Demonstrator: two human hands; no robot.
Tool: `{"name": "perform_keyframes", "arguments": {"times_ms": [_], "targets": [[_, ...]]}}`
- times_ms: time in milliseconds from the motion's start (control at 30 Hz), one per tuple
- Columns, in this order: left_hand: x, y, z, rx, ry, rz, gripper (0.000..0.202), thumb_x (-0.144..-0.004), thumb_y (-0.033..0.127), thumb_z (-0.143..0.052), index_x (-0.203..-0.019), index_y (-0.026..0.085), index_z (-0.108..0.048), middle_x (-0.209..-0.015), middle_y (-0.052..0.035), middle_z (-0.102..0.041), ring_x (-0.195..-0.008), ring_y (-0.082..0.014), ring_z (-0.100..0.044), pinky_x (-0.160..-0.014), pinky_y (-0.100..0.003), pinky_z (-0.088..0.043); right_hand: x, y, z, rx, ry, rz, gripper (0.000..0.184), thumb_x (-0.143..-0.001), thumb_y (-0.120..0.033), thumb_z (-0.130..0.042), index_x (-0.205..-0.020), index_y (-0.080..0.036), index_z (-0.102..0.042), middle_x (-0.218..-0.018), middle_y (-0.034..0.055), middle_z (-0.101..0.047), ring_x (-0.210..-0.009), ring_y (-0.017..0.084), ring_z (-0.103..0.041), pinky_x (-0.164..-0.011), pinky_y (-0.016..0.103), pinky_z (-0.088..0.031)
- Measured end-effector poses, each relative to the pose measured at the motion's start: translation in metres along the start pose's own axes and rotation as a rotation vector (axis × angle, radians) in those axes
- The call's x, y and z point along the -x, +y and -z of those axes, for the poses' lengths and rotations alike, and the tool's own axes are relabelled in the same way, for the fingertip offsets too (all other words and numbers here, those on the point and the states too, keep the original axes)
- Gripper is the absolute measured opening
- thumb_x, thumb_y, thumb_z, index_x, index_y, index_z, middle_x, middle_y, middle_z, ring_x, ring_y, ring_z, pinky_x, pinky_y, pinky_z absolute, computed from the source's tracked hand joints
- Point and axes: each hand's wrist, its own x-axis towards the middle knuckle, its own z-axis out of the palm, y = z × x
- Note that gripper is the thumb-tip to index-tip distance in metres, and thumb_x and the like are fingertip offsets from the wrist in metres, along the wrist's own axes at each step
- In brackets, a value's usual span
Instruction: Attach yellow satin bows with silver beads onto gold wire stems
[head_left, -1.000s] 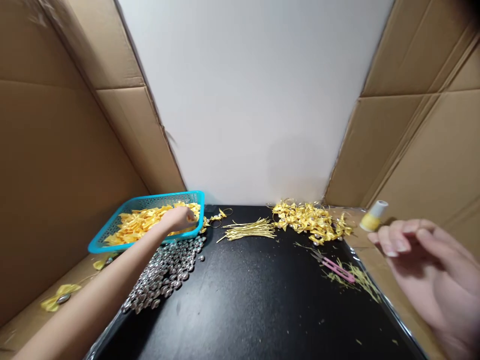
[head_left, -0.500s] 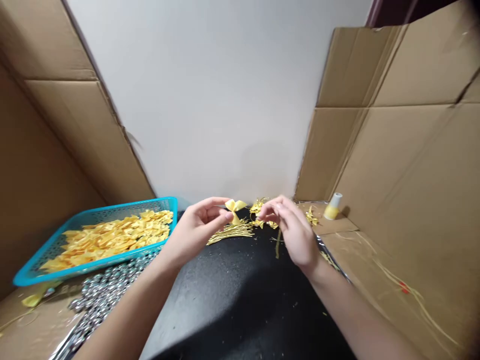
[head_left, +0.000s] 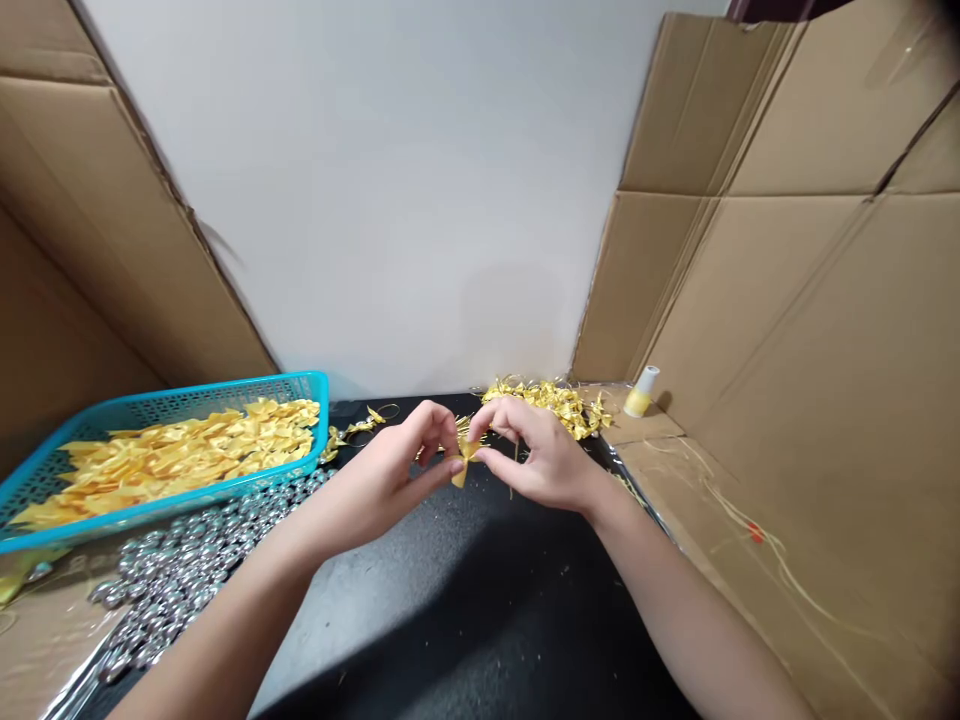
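Observation:
Between my two hands, above the black table top (head_left: 450,590), is a small yellow ribbon bow (head_left: 465,462). My left hand (head_left: 409,455) pinches the bow's left side with thumb and forefinger. My right hand (head_left: 529,450) has its thumb and forefinger closed on the right side of the same bow. A thin gold cord (head_left: 513,478) hangs by the right fingers; how it meets the bow is hidden. Behind the hands, a bundle of gold cords (head_left: 463,428) is partly covered by the fingers.
A blue basket (head_left: 321,420) of yellow bows (head_left: 187,450) stands at left, with many silver beads (head_left: 195,555) before it. A pile of gold bows with cords (head_left: 555,400) lies behind my right hand. A thread spool (head_left: 642,392) stands at right. Cardboard walls (head_left: 810,300) flank the table.
My right hand has moved left and now closes on the bow beside my left hand. The bow has come slightly lower. The whole view has shifted, showing more of the gold pile.

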Motion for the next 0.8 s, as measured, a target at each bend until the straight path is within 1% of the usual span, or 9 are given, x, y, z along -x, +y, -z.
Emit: {"name": "perform_keyframes", "arguments": {"times_ms": [67, 167, 233, 300, 433, 500, 567, 633, 800], "targets": [[0.003, 0.0, 0.002, -0.002, -0.008, -0.002, 0.01, -0.095, 0.029, -0.049, -0.094, 0.021, -0.044, -0.079, 0.0018, -0.059, -0.067, -0.0107, -0.049, -0.059, -0.021, -0.039, 0.001, -0.002, 0.001, 0.043, -0.043, 0.053, 0.025, -0.085, -0.012, -0.052, -0.075, -0.024, -0.032, -0.093, 0.0029, -0.065, -0.081, 0.016, -0.056, -0.073, 0.032, -0.044], [0.007, 0.002, 0.004, -0.012, -0.03, -0.005, 0.013, -0.094, 0.032, -0.052, -0.092, 0.02, -0.046, -0.074, 0.0027, -0.055, -0.062, -0.0101, -0.045, -0.055, -0.02, -0.037, 0.002, -0.007, 0.002, 0.085, -0.108, 0.139, 0.024, -0.086, -0.008, -0.049, -0.075, -0.023, -0.034, -0.098, 0.0041, -0.067, -0.089, 0.017, -0.056, -0.083, 0.035, -0.044], [0.008, 0.002, 0.006, -0.004, -0.037, 0.002, 0.015, -0.093, 0.034, -0.054, -0.092, 0.02, -0.047, -0.071, 0.0035, -0.051, -0.06, -0.0098, -0.043, -0.053, -0.02, -0.035, 0.002, -0.011, 0.003, 0.103, -0.136, 0.168, 0.022, -0.085, -0.006, -0.047, -0.077, -0.023, -0.037, -0.096, 0.0041, -0.067, -0.09, 0.017, -0.056, -0.085, 0.035, -0.044], [0.009, 0.001, 0.007, 0.032, -0.056, 0.003, 0.017, -0.092, 0.035, -0.054, -0.091, 0.019, -0.048, -0.071, 0.0031, -0.051, -0.06, -0.0096, -0.043, -0.053, -0.02, -0.035, 0.003, -0.013, 0.004, 0.123, -0.155, 0.147, 0.022, -0.084, -0.005, -0.047, -0.077, -0.023, -0.037, -0.091, 0.0033, -0.065, -0.087, 0.017, -0.054, -0.083, 0.035, -0.044], [0.007, -0.001, 0.01, 0.142, -0.124, -0.007, 0.017, -0.094, 0.034, -0.051, -0.092, 0.017, -0.052, -0.077, -0.0014, -0.06, -0.065, -0.0108, -0.052, -0.058, -0.022, -0.041, 0.006, -0.016, 0.005, 0.163, -0.193, 0.069, 0.02, -0.083, -0.01, -0.052, -0.075, -0.023, -0.038, -0.081, 0.0014, -0.058, -0.078, 0.016, -0.049, -0.077, 0.033, -0.041], [0.007, -0.001, 0.012, 0.135, -0.148, -0.028, 0.017, -0.093, 0.033, -0.051, -0.092, 0.017, -0.056, -0.078, -0.0021, -0.063, -0.066, -0.0114, -0.054, -0.06, -0.023, -0.043, 0.008, -0.017, 0.006, 0.162, -0.196, 0.046, 0.017, -0.083, -0.012, -0.053, -0.076, -0.022, -0.041, -0.077, 0.0005, -0.052, -0.075, 0.015, -0.047, -0.074, 0.031, -0.039], [0.006, 0.001, 0.013, 0.055, -0.14, -0.07, 0.015, -0.092, 0.032, -0.054, -0.089, 0.018, -0.06, -0.077, -0.0018, -0.064, -0.068, -0.012, -0.054, -0.062, -0.024, -0.043, 0.009, -0.018, 0.007, 0.146, -0.198, 0.025, 0.016, -0.083, -0.011, -0.053, -0.077, -0.021, -0.042, -0.076, 0.0, -0.049, -0.073, 0.014, -0.045, -0.072, 0.03, -0.038], [0.007, 0.004, 0.012, -0.053, -0.109, -0.126, 0.014, -0.09, 0.03, -0.056, -0.085, 0.019, -0.063, -0.078, -0.0015, -0.066, -0.071, -0.0128, -0.054, -0.066, -0.025, -0.042, 0.009, -0.02, 0.007, 0.124, -0.212, 0.001, 0.017, -0.083, -0.01, -0.052, -0.076, -0.021, -0.041, -0.077, -0.0001, -0.048, -0.072, 0.014, -0.045, -0.07, 0.029, -0.038], [0.007, 0.008, 0.009, -0.215, -0.041, -0.22, 0.013, -0.09, 0.026, -0.057, -0.08, 0.02, -0.062, -0.076, -0.0001, -0.064, -0.073, -0.0134, -0.055, -0.07, -0.027, -0.04, 0.009, -0.026, 0.007, 0.073, -0.247, -0.055, 0.02, -0.086, -0.009, -0.049, -0.076, -0.021, -0.037, -0.074, -0.0017, -0.045, -0.067, 0.012, -0.042, -0.065, 0.027, -0.036]]}}
